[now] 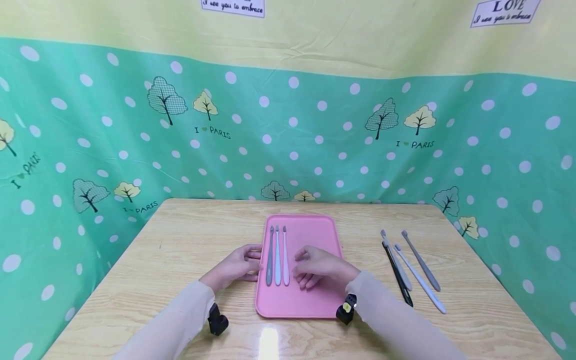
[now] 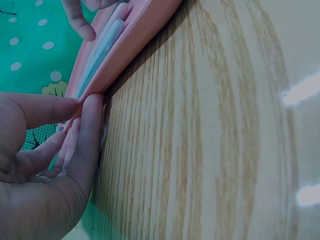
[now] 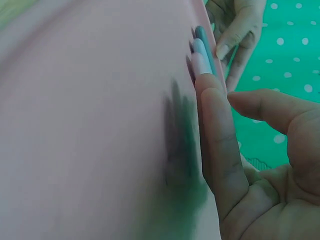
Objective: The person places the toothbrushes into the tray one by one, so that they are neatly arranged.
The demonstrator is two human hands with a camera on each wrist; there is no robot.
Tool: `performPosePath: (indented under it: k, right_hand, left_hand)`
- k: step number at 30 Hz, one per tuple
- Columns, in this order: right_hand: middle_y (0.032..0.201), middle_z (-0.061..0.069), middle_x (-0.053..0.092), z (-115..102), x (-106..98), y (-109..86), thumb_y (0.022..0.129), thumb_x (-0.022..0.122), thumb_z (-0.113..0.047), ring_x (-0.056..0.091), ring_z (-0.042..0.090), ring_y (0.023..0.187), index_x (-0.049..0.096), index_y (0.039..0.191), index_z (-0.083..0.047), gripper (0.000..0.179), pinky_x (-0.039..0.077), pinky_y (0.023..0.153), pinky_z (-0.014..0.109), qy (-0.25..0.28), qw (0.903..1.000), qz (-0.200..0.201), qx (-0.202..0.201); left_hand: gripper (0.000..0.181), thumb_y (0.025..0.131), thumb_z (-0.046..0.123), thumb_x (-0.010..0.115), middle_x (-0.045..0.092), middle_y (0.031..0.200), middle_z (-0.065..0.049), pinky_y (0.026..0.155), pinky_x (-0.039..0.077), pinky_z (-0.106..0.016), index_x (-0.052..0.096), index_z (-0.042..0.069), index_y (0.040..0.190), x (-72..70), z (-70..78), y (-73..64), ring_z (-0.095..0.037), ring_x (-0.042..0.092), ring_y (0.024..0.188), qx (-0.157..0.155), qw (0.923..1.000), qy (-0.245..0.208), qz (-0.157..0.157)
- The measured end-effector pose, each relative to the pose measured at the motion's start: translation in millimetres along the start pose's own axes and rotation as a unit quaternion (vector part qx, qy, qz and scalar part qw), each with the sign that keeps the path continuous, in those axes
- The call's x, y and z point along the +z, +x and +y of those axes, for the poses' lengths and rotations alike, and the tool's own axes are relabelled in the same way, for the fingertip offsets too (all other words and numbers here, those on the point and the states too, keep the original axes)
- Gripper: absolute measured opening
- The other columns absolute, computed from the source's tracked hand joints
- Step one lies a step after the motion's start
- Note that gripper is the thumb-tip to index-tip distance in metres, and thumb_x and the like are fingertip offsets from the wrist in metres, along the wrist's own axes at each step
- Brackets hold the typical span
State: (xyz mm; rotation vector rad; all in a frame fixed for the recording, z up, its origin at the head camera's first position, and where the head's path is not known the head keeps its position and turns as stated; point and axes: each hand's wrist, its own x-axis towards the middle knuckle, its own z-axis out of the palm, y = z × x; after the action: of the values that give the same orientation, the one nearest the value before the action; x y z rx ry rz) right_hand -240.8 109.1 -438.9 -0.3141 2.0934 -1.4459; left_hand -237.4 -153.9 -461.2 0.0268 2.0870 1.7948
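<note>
A pink tray [image 1: 306, 306] lies on the table. Along its left side three toothbrushes lie parallel, heads away from me: a grey one [image 1: 270, 260], a light blue one [image 1: 277, 260] and a pink one [image 1: 285, 265]. My left hand [image 1: 235, 267] pinches the tray's left rim, thumb and fingertip meeting at the edge in the left wrist view. Over the tray, just right of the pink toothbrush, is my right hand [image 1: 321, 269]. Its fingers are loosely bent, holding nothing; in the right wrist view the fingertips overlap the pink toothbrush's handle end [image 3: 200, 64].
To the right of the tray, several more toothbrushes lie on the wooden table [image 1: 189, 230]: a black one [image 1: 398, 275], a light grey one [image 1: 401, 270], a pale blue one [image 1: 423, 282] and a dark grey one [image 1: 423, 262]. A patterned curtain [image 1: 306, 120] hangs behind the table.
</note>
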Motion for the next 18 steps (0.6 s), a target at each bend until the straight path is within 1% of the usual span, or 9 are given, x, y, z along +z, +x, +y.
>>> performPosePath:
  k: [8,14,18]
  right_hand:
    - [0.087,0.019,0.07,-1.2,-23.9,-18.8,0.095,0.066,-0.015,0.071,0.027,0.069,0.041,0.136,0.008,0.053,0.064,0.063,0.037,-0.028,0.9995,0.01,-0.01]
    - [0.087,0.02,0.069,2.6,-44.0,-35.8,0.096,0.064,-0.014,0.07,0.027,0.071,0.042,0.133,0.011,0.049,0.064,0.064,0.037,-0.039,0.9987,0.01,-0.03]
    - [0.087,0.018,0.069,9.0,-57.2,-46.9,0.096,0.063,-0.015,0.07,0.025,0.073,0.046,0.129,0.012,0.046,0.064,0.064,0.035,-0.043,0.9984,0.016,-0.032]
  left_hand:
    - [0.068,0.089,-0.002,0.067,0.051,0.127,-0.02,0.08,0.063,-0.041,0.038,0.002,0.15,-0.7,1.0,-0.1,-0.028,0.063,0.102,0.006,1.0,-0.003,-0.006]
    - [0.066,0.09,-0.003,0.065,0.052,0.125,-0.02,0.079,0.063,-0.04,0.038,0.001,0.15,0.5,1.7,-0.5,-0.028,0.063,0.099,0.003,1.0,0.002,-0.004]
    - [0.066,0.09,-0.003,0.065,0.051,0.124,-0.019,0.079,0.063,-0.04,0.039,0.001,0.15,1.1,0.6,-0.2,-0.027,0.063,0.099,0.002,1.0,0.003,0.001]
